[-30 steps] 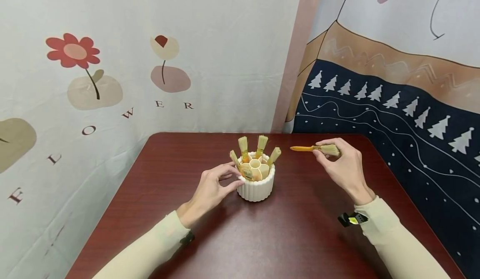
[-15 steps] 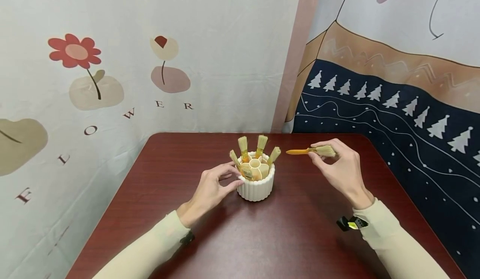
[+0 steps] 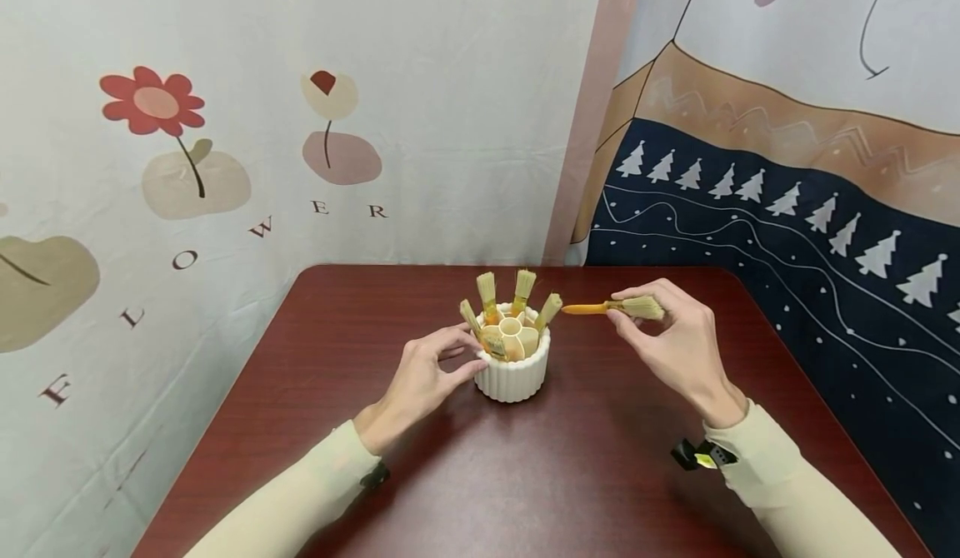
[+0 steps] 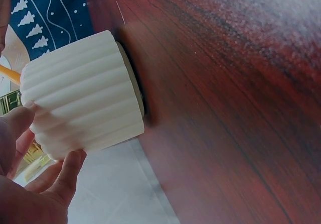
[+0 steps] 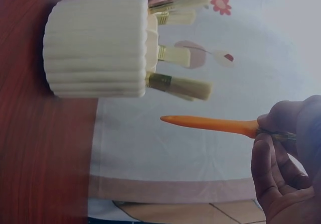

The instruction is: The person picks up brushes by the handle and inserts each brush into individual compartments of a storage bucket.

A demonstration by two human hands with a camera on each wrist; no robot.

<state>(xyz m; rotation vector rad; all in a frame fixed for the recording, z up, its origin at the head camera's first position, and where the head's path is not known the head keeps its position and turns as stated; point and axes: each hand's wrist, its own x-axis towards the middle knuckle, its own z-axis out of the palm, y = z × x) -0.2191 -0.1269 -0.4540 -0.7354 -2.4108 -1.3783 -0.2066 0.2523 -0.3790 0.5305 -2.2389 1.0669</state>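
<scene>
A white ribbed pen holder (image 3: pixel 512 381) with petal-shaped compartments stands upright on the table. Several paintbrushes lean in its outer compartments, bristles up, such as one paintbrush (image 3: pixel 525 290) at the back. My left hand (image 3: pixel 422 383) holds the pen holder by its left side near the rim; in the left wrist view, thumb and fingers (image 4: pixel 67 176) lie against the ribbed wall. To the right, my right hand (image 3: pixel 678 341) pinches another paintbrush (image 5: pixel 210 124) near its metal band. Its orange handle points left at the holder, apart from it, and the bristles lie toward the palm.
The dark red wooden table (image 3: pixel 360 308) has rounded far corners. Behind it hangs a pale cloth (image 3: pixel 465 125) printed with flowers and letters, and on the right a dark blue cloth (image 3: pixel 697 216) with white trees.
My right hand has moved left and slightly down, bringing the orange handle's tip closer to the pen holder. The left hand and the holder have stayed in place.
</scene>
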